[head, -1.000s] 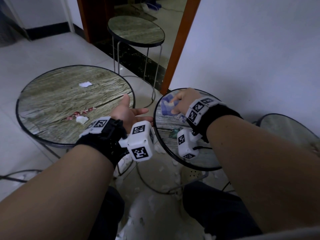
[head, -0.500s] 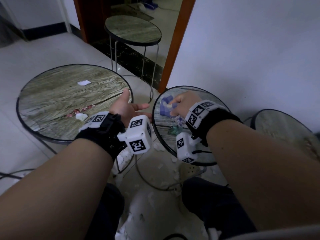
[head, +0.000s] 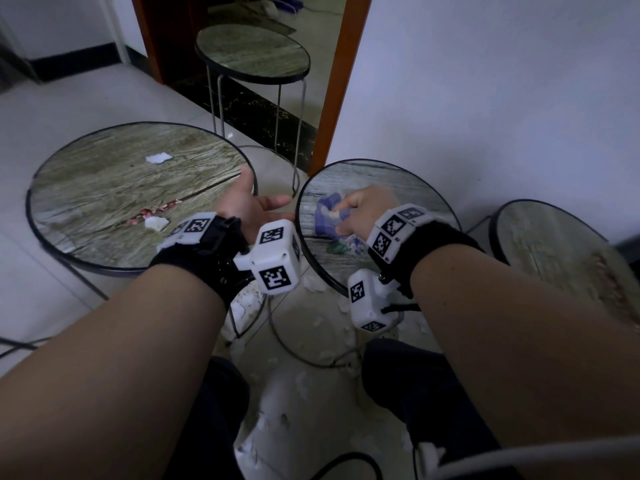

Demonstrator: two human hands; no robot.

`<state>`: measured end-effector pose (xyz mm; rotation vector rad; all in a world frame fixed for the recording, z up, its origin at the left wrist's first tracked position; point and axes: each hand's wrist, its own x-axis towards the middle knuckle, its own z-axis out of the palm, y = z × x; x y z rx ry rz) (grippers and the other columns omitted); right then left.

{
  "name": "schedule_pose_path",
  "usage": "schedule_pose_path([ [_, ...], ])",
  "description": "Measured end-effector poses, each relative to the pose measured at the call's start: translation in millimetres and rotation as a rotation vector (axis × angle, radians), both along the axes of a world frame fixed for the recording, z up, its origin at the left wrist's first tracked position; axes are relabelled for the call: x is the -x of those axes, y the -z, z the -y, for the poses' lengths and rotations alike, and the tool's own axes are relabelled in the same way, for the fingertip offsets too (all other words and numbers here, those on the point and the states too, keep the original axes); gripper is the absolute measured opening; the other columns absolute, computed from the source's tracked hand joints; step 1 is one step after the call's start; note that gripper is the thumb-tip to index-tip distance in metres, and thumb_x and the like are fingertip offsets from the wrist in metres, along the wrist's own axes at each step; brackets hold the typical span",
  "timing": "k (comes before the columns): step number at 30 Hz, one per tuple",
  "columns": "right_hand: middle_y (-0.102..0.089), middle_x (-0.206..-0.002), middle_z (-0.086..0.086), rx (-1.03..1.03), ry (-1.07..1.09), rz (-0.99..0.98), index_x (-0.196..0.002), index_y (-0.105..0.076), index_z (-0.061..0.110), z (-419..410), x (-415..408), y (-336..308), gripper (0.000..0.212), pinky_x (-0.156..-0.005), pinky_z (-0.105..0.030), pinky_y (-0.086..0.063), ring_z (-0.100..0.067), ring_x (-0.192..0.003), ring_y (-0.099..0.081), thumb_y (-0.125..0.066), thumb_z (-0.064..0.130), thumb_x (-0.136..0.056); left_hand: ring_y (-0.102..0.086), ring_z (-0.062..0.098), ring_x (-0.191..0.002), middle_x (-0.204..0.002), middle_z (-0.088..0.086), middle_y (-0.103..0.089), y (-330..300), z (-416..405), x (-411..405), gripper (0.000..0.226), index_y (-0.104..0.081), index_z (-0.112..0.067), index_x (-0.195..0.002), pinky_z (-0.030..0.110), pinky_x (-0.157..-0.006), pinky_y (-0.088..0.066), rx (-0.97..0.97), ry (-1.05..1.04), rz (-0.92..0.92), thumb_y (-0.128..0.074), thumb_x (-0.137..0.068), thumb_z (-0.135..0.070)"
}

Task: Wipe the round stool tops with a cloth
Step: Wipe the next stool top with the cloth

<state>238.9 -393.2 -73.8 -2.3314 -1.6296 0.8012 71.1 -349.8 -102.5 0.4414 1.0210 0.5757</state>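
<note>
A small round stool top [head: 398, 181] stands in front of me, with a crumpled blue cloth [head: 327, 211] lying on it. My right hand [head: 362, 211] grips that cloth with curled fingers and holds it against the top. A few small scraps [head: 341, 247] lie on the top just below the hand. My left hand [head: 251, 206] hovers palm up, fingers relaxed, between the small stool and a large round stool top [head: 104, 188] on the left. That large top carries white scraps [head: 158, 157] and reddish bits [head: 152, 213].
A third stool [head: 252, 51] stands in the doorway at the back. A fourth round top [head: 554, 244] sits at the right by the white wall. White scraps [head: 287, 403] litter the floor between my knees, and cables [head: 346, 460] run along the bottom edge.
My right hand has slid the blue cloth a little toward me across the small stool top. My left hand has stayed in the same place, palm up.
</note>
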Motion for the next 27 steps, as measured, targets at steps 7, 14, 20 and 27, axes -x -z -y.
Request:
schedule_pose_path([
  [7, -0.064, -0.120, -0.002, 0.012, 0.009, 0.017, -0.112, -0.069, 0.014, 11.8, 2.5, -0.8, 0.038, -0.082, -0.019, -0.042, -0.015, -0.106, -0.059, -0.077, 0.012, -0.075, -0.060, 0.031, -0.078, -0.093, 0.022, -0.060, -1.4, 5.2, -0.7, 0.073, -0.047, -0.007, -0.113, 0.031, -0.055, -0.048, -0.018, -0.029, 0.022, -0.020, -0.090, -0.070],
  [14, -0.063, -0.119, -0.002, 0.040, -0.006, 0.038, -0.113, -0.068, 0.017, 26.8, 3.6, -0.7, 0.038, -0.087, -0.023, -0.045, -0.017, -0.105, -0.059, -0.077, 0.015, -0.076, -0.060, 0.026, -0.080, -0.096, 0.015, -0.061, 6.7, 18.9, -5.7, 0.070, -0.048, -0.006, -0.116, 0.032, -0.057, -0.043, -0.059, -0.096, 0.009, -0.025, -0.091, -0.067],
  [20, -0.063, -0.116, 0.001, 0.050, -0.014, 0.030, -0.111, -0.069, 0.016, 39.3, 3.8, -1.4, 0.035, -0.078, -0.020, -0.041, -0.012, -0.094, -0.056, -0.076, 0.015, -0.077, -0.061, 0.029, -0.096, -0.109, 0.018, -0.061, 14.3, 26.0, -3.5, 0.068, -0.051, -0.005, -0.111, 0.032, -0.058, -0.045, -0.067, -0.131, 0.005, -0.028, -0.092, -0.066],
  [27, -0.059, -0.127, 0.004, 0.076, -0.013, 0.061, -0.117, -0.066, 0.018, 50.8, 8.8, -7.7, 0.038, -0.081, -0.018, -0.039, -0.014, -0.109, -0.056, -0.073, 0.017, -0.080, -0.063, 0.028, -0.082, -0.099, 0.016, -0.063, 24.3, 31.4, 0.3, 0.067, -0.055, -0.004, -0.092, 0.034, -0.061, -0.050, -0.079, -0.087, -0.098, -0.027, -0.092, -0.065],
])
